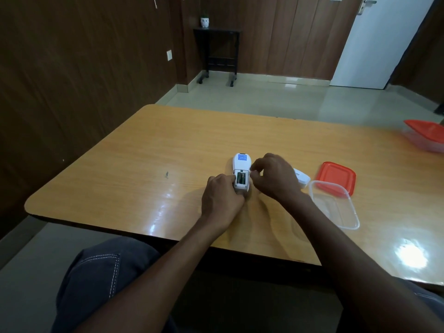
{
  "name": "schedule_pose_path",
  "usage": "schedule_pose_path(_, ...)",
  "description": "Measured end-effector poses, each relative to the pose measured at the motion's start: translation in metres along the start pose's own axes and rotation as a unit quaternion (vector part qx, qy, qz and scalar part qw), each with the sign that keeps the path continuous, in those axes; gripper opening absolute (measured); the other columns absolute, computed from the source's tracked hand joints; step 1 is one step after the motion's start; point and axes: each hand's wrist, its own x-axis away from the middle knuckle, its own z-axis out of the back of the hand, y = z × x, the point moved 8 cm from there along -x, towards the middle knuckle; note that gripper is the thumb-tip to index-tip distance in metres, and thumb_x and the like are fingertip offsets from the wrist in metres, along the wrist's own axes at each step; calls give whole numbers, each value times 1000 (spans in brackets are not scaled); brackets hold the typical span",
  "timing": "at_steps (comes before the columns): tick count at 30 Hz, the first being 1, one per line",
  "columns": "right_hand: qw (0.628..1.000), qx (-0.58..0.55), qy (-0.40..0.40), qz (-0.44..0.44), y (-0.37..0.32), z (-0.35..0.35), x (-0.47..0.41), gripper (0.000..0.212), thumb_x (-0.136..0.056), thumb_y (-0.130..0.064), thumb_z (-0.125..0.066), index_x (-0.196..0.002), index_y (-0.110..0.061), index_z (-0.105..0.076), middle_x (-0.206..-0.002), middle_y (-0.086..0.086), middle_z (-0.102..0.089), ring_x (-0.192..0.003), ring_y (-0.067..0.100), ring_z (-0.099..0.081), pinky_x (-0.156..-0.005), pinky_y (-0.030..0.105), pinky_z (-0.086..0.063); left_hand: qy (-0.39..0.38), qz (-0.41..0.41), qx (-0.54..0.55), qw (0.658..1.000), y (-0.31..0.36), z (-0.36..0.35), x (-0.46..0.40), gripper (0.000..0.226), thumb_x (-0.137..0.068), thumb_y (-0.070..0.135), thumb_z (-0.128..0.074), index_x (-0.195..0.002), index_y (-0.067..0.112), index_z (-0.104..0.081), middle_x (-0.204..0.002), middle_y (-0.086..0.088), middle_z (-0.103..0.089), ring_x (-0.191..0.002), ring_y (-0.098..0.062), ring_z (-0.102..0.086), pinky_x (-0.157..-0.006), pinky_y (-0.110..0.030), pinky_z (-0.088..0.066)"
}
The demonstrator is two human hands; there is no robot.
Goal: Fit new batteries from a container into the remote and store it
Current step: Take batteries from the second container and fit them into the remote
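At the wooden table point(125, 164), a person's left hand point(222, 200) clamps the white remote point(241, 171) face down, steadying its open battery bay, while the right hand point(276, 176), fingers curled, hovers beside it; whether it pinches anything is unclear. An emptied clear container point(336, 205) waits nearby.

Wooden table point(134, 164) with glossy top, small dark speck point(166, 174) left of centre. Dark wood-panelled walls point(60, 68). Black side table on castors point(217, 54) against far wall, white owl-shaped pot point(204, 22) on top. Wall switch plate point(169, 55) left of it. White door point(379, 44) at right, metal handle point(365, 4). Pale tiled floor point(276, 99). Dark jeans point(101, 272) at bottom.
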Motion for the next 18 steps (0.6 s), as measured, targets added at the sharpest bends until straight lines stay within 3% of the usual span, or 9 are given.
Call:
schedule_pose_path(3,990,119,32,-62,21,14,1,29,-84,-12,-59,-111,-4,-67,-111,16,-63,-105,37,-55,-83,43,-50,1,2,-2,1000,-2,-2,-1,43,-86,33,-73,-127,20,-69,-118,-5,-71,-116,-26,-57,-85,-40,-55)
schedule_pose_path(6,974,168,-54,-143,44,4,4,28,-86,-10,-55,-113,-2,-56,-118,21,-57,-110,45,-53,-97,51,-46,1,-2,-8,1000,-3,-5,-2,39,-85,36,-72,-121,20,-72,-114,-3,-71,-114,-26,-58,-82,-40,-55)
schedule_pose_path(8,974,146,-78,-154,48,0,6,24,-87,-8,-55,-110,-3,-54,-115,20,-59,-108,43,-56,-91,48,-47,1,-3,-12,1000,-3,-5,-3,41,-85,37,-72,-122,20,-71,-115,-2,-71,-114,-25,-58,-83,-40,-55)
schedule_pose_path(11,985,87,-12,-148,41,10,2,25,-86,-12,-60,-108,-2,-54,-109,20,-64,-101,40,-58,-77,41,-45,-9,11,10,1000,-5,-6,-4,40,-85,34,-72,-122,21,-72,-116,-3,-72,-116,-27,-58,-85,-41,-55)
schedule_pose_path(13,985,-1,20,-170,38,14,0,34,-88,-24,-63,-113,-2,-57,-110,17,-65,-102,38,-60,-78,39,-48,-21,40,57,997,-7,-6,-5,37,-85,30,-68,-121,23,-73,-116,-3,-74,-119,-28,-56,-87,-39,-55)
schedule_pose_path(16,961,-176,-19,-212,32,1,-2,37,-82,-37,-70,-108,-10,-66,-98,4,-63,-98,30,-67,-82,47,-59,-44,107,134,984,-15,-7,-6,40,-89,20,-59,-127,23,-71,-124,-1,-72,-130,-27,-48,-94,-31,-49)
schedule_pose_path(18,964,-177,-63,-189,19,-10,-4,34,-79,-40,-75,-100,-13,-70,-94,2,-66,-92,25,-68,-78,48,-61,-61,149,161,974,-20,-8,-6,41,-93,20,-52,-129,24,-71,-128,0,-70,-131,-28,-46,-100,-34,-47)
